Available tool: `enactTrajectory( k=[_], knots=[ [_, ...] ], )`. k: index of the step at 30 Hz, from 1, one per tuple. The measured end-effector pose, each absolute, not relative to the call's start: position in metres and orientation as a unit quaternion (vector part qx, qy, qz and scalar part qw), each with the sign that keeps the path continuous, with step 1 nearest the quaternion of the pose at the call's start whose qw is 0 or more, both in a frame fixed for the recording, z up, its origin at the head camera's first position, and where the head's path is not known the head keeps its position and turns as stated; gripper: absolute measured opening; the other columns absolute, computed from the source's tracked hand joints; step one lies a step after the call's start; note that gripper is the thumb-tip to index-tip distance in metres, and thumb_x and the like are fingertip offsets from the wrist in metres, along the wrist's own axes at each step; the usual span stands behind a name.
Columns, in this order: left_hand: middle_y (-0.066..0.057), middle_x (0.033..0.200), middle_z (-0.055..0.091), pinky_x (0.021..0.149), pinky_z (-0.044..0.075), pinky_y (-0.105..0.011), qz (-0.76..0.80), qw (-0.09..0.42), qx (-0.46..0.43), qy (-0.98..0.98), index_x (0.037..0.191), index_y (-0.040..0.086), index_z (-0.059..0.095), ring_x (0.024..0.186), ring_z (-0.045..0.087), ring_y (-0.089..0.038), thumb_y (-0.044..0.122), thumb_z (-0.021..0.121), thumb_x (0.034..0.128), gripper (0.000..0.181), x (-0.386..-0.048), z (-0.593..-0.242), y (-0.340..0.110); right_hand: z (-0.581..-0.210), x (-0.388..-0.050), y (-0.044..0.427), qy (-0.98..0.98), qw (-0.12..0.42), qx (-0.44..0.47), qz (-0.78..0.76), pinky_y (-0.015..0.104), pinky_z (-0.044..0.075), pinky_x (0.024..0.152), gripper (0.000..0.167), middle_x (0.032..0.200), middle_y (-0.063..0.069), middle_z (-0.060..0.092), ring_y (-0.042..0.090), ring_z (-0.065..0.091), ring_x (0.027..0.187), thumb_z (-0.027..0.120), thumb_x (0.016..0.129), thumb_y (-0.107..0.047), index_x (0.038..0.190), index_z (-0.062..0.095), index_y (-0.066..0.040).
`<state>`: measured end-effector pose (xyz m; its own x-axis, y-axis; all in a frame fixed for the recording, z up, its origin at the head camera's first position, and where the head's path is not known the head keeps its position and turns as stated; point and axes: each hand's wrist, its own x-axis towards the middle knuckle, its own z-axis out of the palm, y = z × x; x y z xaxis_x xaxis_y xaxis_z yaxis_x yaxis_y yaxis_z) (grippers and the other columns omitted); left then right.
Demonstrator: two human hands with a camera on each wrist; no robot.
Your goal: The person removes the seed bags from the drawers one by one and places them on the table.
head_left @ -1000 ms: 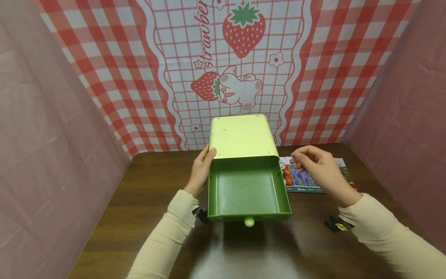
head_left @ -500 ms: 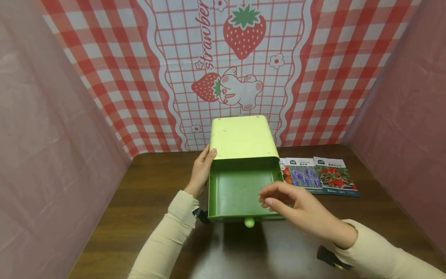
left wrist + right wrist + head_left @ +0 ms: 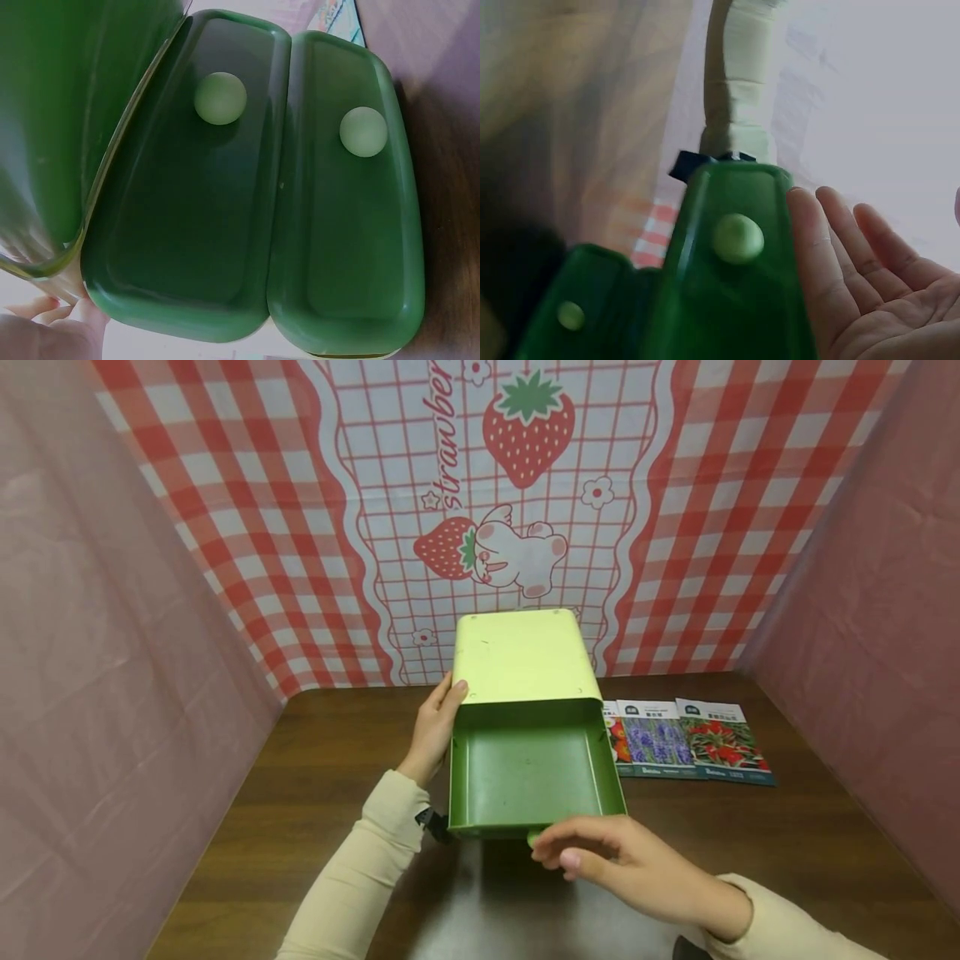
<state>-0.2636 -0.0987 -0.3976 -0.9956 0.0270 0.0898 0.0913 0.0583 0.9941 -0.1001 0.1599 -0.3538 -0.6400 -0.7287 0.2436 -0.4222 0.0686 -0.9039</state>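
A small drawer cabinet with a pale yellow-green case (image 3: 525, 656) stands on the table. Its green top drawer (image 3: 528, 777) is pulled out, and nothing shows inside it. My left hand (image 3: 432, 727) rests against the case's left side, thumb on the top edge. My right hand (image 3: 626, 868) is in front of the drawer, its fingers loosely bent beside the round knob (image 3: 533, 837). In the right wrist view those fingers look extended beside the drawer front (image 3: 727, 307), apart from the knob. Two lower drawer fronts, a darker one (image 3: 180, 210) and another (image 3: 349, 232), appear closed in the left wrist view.
Right of the cabinet several flower seed packets lie overlapping, with purple flowers on one packet (image 3: 660, 743) and red flowers on another packet (image 3: 723, 743). A checked strawberry cloth (image 3: 525, 527) hangs behind the dark wooden table (image 3: 322, 760). Pink curtains (image 3: 862, 652) flank both sides.
My right hand has moved from above the seed packets, leftward and toward me over the drawer, to beside its knob. The packets it covered are visible. My left hand and the cabinet stay put.
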Motion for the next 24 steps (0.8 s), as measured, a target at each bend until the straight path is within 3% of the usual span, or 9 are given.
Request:
enactTrajectory(
  k=[4, 14, 24],
  knots=[
    [0.001, 0.159, 0.032, 0.120, 0.028, -0.044, -0.687, 0.024, -0.039, -0.725, 0.154, 0.028, 0.032, 0.147, 0.028, -0.021, 0.058, 0.052, 0.0953, 0.069, -0.264, -0.398, -0.099, -0.369, -0.099, 0.159, 0.698, 0.180, -0.378, -0.581, 0.033, 0.059, 0.082, 0.030, 0.118, 0.014, 0.069, 0.010, 0.067, 0.105, 0.041, 0.104, -0.004, 0.126, 0.062, -0.002],
    [0.000, 0.160, 0.031, 0.121, 0.027, -0.046, -0.684, 0.022, -0.040, -0.728, 0.154, 0.027, 0.031, 0.148, 0.028, -0.023, 0.060, 0.051, 0.0947, 0.071, -0.265, -0.399, -0.099, -0.401, -0.104, 0.149, 0.660, 0.271, -0.306, -0.630, 0.035, 0.060, 0.082, 0.039, 0.120, 0.037, 0.060, 0.009, 0.070, 0.099, 0.039, 0.107, -0.015, 0.129, 0.055, 0.012],
    [0.000, 0.159, 0.033, 0.120, 0.028, -0.044, -0.685, 0.026, -0.037, -0.727, 0.154, 0.025, 0.032, 0.147, 0.030, -0.022, 0.058, 0.051, 0.0955, 0.070, -0.264, -0.397, -0.098, -0.411, -0.103, 0.142, 0.637, 0.293, -0.251, -0.667, 0.035, 0.060, 0.082, 0.047, 0.121, 0.039, 0.059, 0.014, 0.072, 0.097, 0.038, 0.107, -0.022, 0.126, 0.054, 0.018]
  ],
)
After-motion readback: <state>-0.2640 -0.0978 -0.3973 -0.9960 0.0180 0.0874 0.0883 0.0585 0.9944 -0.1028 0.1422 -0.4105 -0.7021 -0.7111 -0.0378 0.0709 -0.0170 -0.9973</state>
